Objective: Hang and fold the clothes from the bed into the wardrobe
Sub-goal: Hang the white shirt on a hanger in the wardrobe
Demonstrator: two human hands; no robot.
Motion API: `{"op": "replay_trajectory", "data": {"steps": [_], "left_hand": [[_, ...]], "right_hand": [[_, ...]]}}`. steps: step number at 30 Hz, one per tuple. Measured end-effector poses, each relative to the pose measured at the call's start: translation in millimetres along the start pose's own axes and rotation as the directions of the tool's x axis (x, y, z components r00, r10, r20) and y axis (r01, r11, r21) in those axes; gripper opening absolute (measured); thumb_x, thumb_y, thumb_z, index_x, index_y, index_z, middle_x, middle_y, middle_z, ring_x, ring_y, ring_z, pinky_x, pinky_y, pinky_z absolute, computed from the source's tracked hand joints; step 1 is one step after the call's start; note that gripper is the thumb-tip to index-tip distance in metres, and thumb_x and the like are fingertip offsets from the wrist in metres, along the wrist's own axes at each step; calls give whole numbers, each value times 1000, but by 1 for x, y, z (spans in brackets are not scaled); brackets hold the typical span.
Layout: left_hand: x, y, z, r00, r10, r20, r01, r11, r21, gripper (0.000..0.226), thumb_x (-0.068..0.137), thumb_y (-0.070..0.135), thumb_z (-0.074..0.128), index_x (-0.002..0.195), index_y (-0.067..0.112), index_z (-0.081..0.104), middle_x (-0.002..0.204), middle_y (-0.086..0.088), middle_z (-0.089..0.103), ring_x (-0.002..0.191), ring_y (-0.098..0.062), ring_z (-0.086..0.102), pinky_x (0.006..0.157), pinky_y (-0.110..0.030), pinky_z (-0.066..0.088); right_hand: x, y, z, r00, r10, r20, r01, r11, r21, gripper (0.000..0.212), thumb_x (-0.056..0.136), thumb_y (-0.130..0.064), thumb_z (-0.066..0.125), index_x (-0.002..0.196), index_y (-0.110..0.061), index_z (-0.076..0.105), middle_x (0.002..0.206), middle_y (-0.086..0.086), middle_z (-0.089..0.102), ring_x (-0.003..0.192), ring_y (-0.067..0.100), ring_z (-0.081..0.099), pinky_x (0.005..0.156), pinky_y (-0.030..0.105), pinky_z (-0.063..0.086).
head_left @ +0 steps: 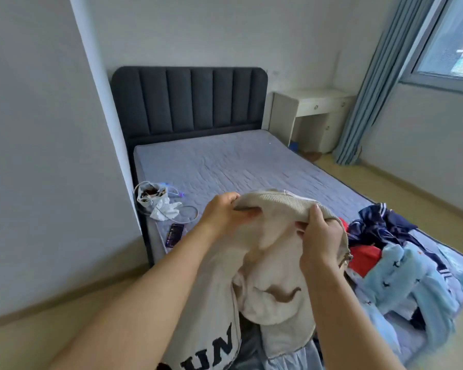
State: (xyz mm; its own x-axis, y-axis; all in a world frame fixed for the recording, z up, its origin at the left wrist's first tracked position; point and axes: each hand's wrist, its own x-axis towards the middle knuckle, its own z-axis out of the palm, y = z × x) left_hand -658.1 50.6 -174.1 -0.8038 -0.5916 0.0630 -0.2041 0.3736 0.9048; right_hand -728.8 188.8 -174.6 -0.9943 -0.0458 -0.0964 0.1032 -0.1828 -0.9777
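I hold a beige sweatshirt (267,276) up over the near end of the bed (225,161). Dark block letters show on its hanging lower part. My left hand (222,212) grips the ribbed edge at the top left. My right hand (320,236) grips the same ribbed edge further right. A pile of clothes (396,265) lies on the mattress to the right: a navy garment with white stripes, something red, and light blue patterned pieces. No wardrobe is in view.
A white bag (153,198) with cables and a dark phone (174,234) lie near the bed's left edge, beside the wall. The dark padded headboard (190,100) stands at the far end. A white desk (313,116), blue curtain (372,102) and window are at right.
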Motion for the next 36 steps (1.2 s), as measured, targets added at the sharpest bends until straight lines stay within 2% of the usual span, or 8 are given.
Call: {"op": "replay_trajectory", "data": {"steps": [8, 12, 15, 18, 22, 26, 31, 36], "left_hand": [[-26, -76, 23, 965, -199, 170, 225, 963, -149, 19, 87, 13, 64, 69, 8, 61, 59, 9, 56, 55, -1, 47, 57, -15, 42], [-38, -93, 24, 945, -272, 184, 300, 943, -146, 29, 92, 28, 56, 65, 15, 56, 56, 12, 55, 53, -2, 47, 49, -10, 39], [-42, -92, 23, 938, -293, 185, 319, 939, -128, 31, 95, 33, 48, 69, 20, 59, 60, 14, 58, 54, 3, 53, 53, -11, 42], [-45, -89, 21, 931, -325, 170, 345, 932, -109, 37, 96, 37, 45, 68, 19, 62, 60, 11, 60, 61, -4, 54, 63, -19, 43], [-49, -84, 21, 928, -345, 144, 357, 932, -68, 48, 98, 35, 43, 52, 21, 44, 32, 13, 41, 37, 1, 39, 51, -21, 30], [-50, -97, 21, 954, -272, -130, 279, 959, 41, 51, 95, 24, 51, 46, 22, 39, 38, 10, 39, 49, -5, 37, 50, -17, 28], [-56, -105, 24, 914, -205, -351, 272, 950, 152, 34, 84, 4, 53, 66, 32, 48, 71, 14, 58, 78, -18, 59, 74, -27, 45], [-65, -106, 62, 952, -306, 0, 305, 949, 85, 26, 78, 9, 60, 85, 29, 45, 86, 3, 55, 77, -16, 56, 75, -29, 52]], "right_hand": [[-12, 77, -23, 948, 281, 152, -264, 957, -119, 40, 97, -37, 43, 74, -9, 62, 66, 4, 65, 62, 17, 56, 61, 27, 45], [-20, 83, -33, 988, -37, 150, 75, 964, -257, 19, 88, -12, 58, 69, -15, 56, 67, -2, 57, 63, 14, 51, 68, 32, 42], [-23, 90, -35, 935, -214, 282, 338, 774, -535, 32, 79, -8, 64, 109, -18, 56, 109, 0, 53, 103, 21, 49, 94, 37, 39], [-25, 94, -31, 842, -61, 535, 490, 499, -714, 65, 79, -23, 63, 138, -33, 35, 144, -6, 30, 132, 19, 22, 107, 36, 18], [-23, 94, -24, 722, 156, 674, 636, 235, -735, 50, 84, -33, 54, 130, -47, 41, 117, -10, 54, 116, 22, 36, 89, 34, 19], [-21, 88, -17, 653, 253, 714, 625, 351, -697, 24, 81, -12, 43, 72, -31, 55, 78, -8, 57, 91, 19, 46, 80, 31, 17], [-5, 91, -12, 823, 284, 492, 269, 567, -778, 20, 75, -5, 43, 59, -15, 39, 57, -1, 45, 69, 25, 41, 68, 31, 28], [7, 89, -10, 870, 220, 442, 239, 596, -767, 19, 78, -5, 45, 65, -14, 35, 59, -1, 42, 58, 18, 35, 52, 30, 24]]}}
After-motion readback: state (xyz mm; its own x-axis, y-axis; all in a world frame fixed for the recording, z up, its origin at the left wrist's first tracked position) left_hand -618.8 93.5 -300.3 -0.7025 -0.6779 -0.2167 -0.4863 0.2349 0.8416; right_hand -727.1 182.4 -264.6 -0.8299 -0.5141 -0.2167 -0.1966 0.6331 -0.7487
